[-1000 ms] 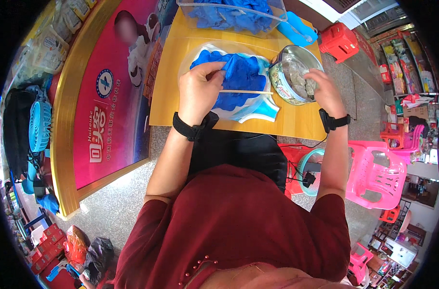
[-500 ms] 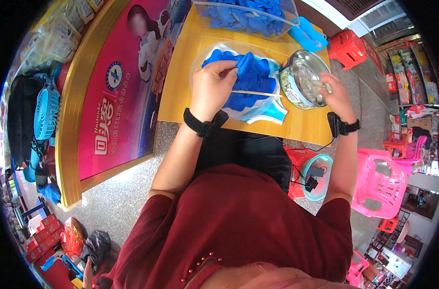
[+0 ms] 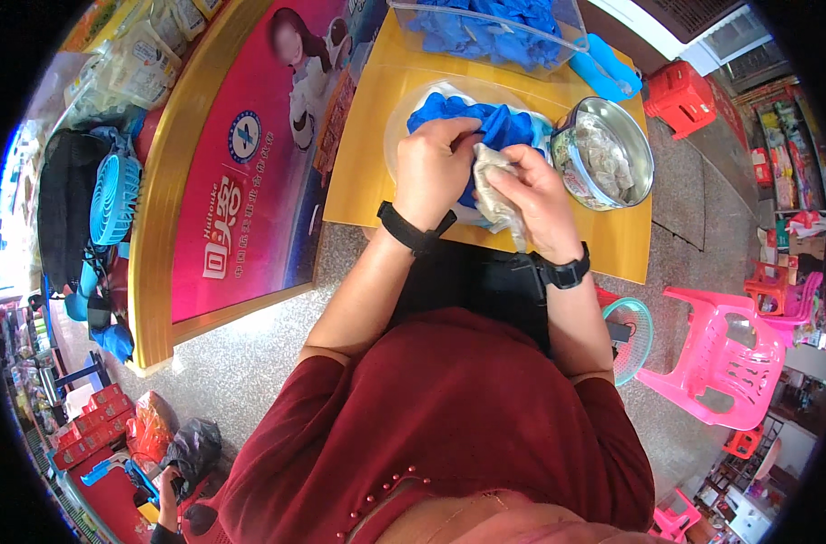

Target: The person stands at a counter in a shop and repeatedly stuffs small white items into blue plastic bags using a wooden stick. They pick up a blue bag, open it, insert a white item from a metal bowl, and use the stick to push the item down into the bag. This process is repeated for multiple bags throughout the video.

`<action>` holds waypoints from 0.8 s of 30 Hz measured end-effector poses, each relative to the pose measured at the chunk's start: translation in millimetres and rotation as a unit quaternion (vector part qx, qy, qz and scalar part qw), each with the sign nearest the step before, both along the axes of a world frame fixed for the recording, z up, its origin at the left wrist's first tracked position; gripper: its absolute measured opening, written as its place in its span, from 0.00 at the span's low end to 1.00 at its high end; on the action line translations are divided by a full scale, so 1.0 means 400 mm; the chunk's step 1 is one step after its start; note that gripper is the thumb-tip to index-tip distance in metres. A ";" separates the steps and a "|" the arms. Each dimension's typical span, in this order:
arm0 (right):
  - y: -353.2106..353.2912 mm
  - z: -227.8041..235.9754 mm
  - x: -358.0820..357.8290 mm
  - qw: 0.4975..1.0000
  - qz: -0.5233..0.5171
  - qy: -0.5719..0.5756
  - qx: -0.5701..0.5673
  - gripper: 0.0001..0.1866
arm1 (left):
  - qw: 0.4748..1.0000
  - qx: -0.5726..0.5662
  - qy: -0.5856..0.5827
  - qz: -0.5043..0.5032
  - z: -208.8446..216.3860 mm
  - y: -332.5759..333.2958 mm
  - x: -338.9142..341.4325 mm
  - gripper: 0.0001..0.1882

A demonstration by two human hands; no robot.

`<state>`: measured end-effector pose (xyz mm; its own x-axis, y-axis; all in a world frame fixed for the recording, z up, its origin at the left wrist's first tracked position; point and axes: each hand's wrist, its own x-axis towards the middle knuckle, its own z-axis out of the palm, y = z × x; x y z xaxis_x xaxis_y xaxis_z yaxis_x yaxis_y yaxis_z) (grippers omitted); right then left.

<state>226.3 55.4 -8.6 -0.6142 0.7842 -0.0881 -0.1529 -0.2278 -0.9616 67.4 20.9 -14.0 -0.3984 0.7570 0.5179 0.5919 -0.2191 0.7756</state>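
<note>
My left hand (image 3: 438, 172) is closed, pinching a piece of blue fabric (image 3: 503, 125) from the blue pile on a pale round tray (image 3: 397, 118). Beside it, my right hand (image 3: 542, 199) grips a limp beige-grey pouch (image 3: 496, 192), its upper end close to my left fingertips. Whether the pouch touches the blue fabric I cannot tell. To the right of that hand stands a round metal tin (image 3: 571, 168) with similar beige pouches (image 3: 603, 156) inside. My hands hide the lower part of the tray.
A clear plastic box (image 3: 485, 50) of blue fabric pieces stands at the table's far side, next to a light-blue object (image 3: 605, 68). The yellow table (image 3: 358, 186) borders a counter (image 3: 213, 218) on the left. A pink chair (image 3: 730, 363) is at the right.
My right hand has come from the tin to my left hand, bringing a beige pouch. My left hand still holds blue fabric. The thin stick on the pile is now out of sight.
</note>
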 end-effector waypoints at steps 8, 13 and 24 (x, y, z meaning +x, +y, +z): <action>0.014 -0.024 -0.046 0.998 -0.067 0.015 -0.007 0.11 | 0.998 -0.001 -0.051 -0.032 0.003 0.002 0.000 0.09; 0.019 -0.022 -0.045 0.992 -0.121 -0.022 0.015 0.07 | 0.996 -0.004 -0.085 -0.029 -0.004 0.003 0.012 0.07; 0.010 -0.041 -0.067 0.953 -0.250 -0.047 0.167 0.07 | 0.995 0.000 -0.089 -0.034 -0.016 0.002 0.048 0.06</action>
